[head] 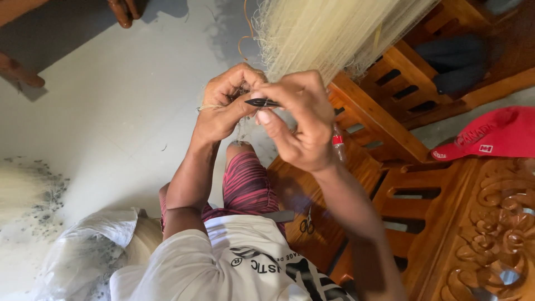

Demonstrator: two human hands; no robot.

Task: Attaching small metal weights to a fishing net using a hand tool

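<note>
A view from a head-worn camera looks down at a person's two bare hands, raised close together in front of a hanging sheet of pale, fine fishing net point(329, 33). The left hand point(225, 106) is curled shut, its grip pinched on a bunched edge of the net's mesh and a thin tan cord point(207, 107) that runs across the knuckles. The right hand point(298, 125) sits just beside it, touching it at the fingertips, its thumb and fingers clamped together on a small dark netting needle point(262, 102) with a pointed tip facing left, lying level between the two hands.

The net falls from the top of the view down to the hands, its lower edge gathered at the left hand's fingers.

Below the hands shows the person's knee in red and black striped shorts point(245, 187), and a white shirt point(223, 262) with dark print. To the right stands carved wooden furniture with slatted sides point(390, 122); a red cap point(490, 136) rests on it. A small pair of scissors point(306, 224) lies on the wooden seat near the leg. At lower left a clear plastic bag point(83, 251) holding pale net material lies on the grey floor point(111, 100).
</note>
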